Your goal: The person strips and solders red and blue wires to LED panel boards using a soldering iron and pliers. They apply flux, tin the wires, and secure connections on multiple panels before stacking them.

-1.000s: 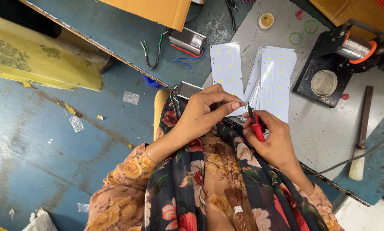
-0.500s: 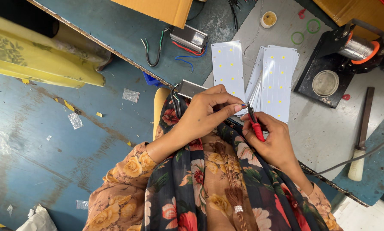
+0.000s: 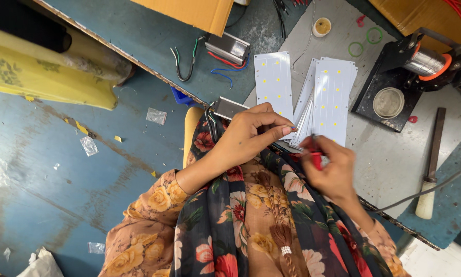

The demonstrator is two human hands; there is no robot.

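red-handled tool [image 3: 317, 160] sits in our right hand [image 3: 333, 172], at the near edge of the grey work mat [image 3: 395, 154]; only a short red stretch of handle shows between the curled fingers, and its dark tip rises toward the white led boards [image 3: 333, 97], so we read its long axis as running roughly from us toward the far side of the bench. the right hand is blurred; its fingers are wrapped closed around the handle. our left hand [image 3: 251, 134] has thumb and fingertips pinched together just beside the tool, but we cannot tell what, if anything, lies in the pinch. beneath the left hand a small silver metal box with wires [image 3: 226, 107] rests at the bench edge. beyond the hands, one led board [image 3: 273, 82] lies apart from the fanned stack, long sides pointing away from us. a second silver box with red and blue wires [image 3: 229, 48] lies further off, near a tan cardboard carton [image 3: 194, 13]. to the right stand a black base with a solder spool [image 3: 425, 60] and a wooden-handled file [image 3: 431, 164].
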